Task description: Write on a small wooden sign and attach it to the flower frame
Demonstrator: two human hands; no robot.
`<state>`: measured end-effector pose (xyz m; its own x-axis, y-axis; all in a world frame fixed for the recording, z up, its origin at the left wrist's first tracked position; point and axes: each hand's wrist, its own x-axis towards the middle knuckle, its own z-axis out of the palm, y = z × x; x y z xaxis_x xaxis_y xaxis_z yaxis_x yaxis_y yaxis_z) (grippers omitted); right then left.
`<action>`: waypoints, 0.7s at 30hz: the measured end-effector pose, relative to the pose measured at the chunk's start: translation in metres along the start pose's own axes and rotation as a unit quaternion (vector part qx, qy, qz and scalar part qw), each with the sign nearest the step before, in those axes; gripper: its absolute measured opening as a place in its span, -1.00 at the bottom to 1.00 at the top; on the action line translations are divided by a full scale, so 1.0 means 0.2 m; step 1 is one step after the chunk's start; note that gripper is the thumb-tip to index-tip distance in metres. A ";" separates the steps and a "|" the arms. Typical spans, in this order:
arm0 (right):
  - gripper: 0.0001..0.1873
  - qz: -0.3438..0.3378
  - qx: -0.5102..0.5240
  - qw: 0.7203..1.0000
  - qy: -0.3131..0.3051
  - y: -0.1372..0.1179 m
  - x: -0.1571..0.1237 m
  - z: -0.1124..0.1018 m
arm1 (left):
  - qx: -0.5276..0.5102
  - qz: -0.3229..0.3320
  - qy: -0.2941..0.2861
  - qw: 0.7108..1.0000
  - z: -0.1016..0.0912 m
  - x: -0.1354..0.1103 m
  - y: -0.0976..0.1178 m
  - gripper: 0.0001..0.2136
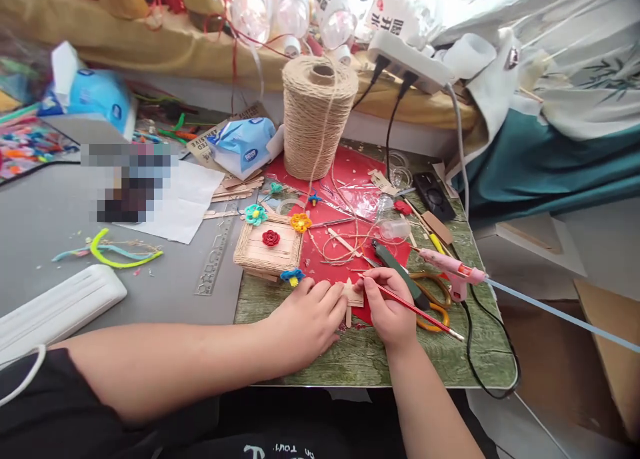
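Nearest in, two hands were at work low over the green wood-grain desk (300,372)! The left hand (306,322) lay palm down, fingers close together and reaching the edge of a small craft-stick piece (356,297); whether they pinched it or simply pressed it, I couldn't tell. The right hand (393,309) had a firm grip on a red pencil (425,312), white end slanting down to the right, point up by that piece, contact too small to call. And the piece itself? Right between the hands, over a red sheet (327,249)!

Just right of the right hand sat orange-handled scissors (447,317), and beyond them a pink glue gun (453,266) with a long pale stick running out of its back. Over to the left, a twine-wrapped craft-stick box (267,249) showed off its bright flowers, a clear ruler (214,259) beside it. Farther back rose a big twine spool (313,126), a blue tissue pack (245,146) to its left, and a white power strip (407,62) up behind.
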<state>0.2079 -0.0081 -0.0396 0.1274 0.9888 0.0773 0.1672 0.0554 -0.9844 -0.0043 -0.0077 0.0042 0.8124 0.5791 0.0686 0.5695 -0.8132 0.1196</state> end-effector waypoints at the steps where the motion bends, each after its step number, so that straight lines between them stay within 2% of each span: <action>1: -0.83 0.000 -0.002 1.000 0.002 0.00 0.00 0.00 | -0.002 0.001 0.001 1.000 0.00 0.00 0.00 -0.48; 5: -0.84 0.006 -0.014 1.000 0.001 0.00 0.00 0.00 | -0.015 -0.002 0.004 1.000 0.00 0.00 -0.02 -0.57; 11: -0.85 -0.009 -0.016 1.000 0.000 -0.02 0.00 0.00 | -0.046 0.001 0.020 0.999 -0.02 0.00 -0.05 -0.59; 13: -0.85 -0.049 -0.010 0.998 0.035 -0.03 -0.02 0.01 | -0.066 0.021 0.037 0.997 -0.02 0.00 -0.05 -0.66; 16: -0.83 -0.121 0.000 0.984 0.127 -0.04 -0.04 0.01 | -0.152 0.119 0.056 0.980 0.01 -0.01 -0.06 -0.78; 18: -0.83 -0.138 0.001 0.977 0.161 -0.05 -0.05 0.01 | -0.204 0.177 0.049 0.962 0.03 -0.01 -0.07 -0.82; 21: -0.83 -0.130 0.004 0.976 0.174 -0.06 -0.03 0.01 | -0.241 0.169 0.019 0.955 0.05 -0.01 -0.08 -0.85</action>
<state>0.2025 -0.0137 -0.0291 0.4057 0.8343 0.3734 0.2315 0.3014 -0.9250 -0.0127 0.0032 -0.0081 0.9294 0.2968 0.2195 0.1433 -0.8380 0.5265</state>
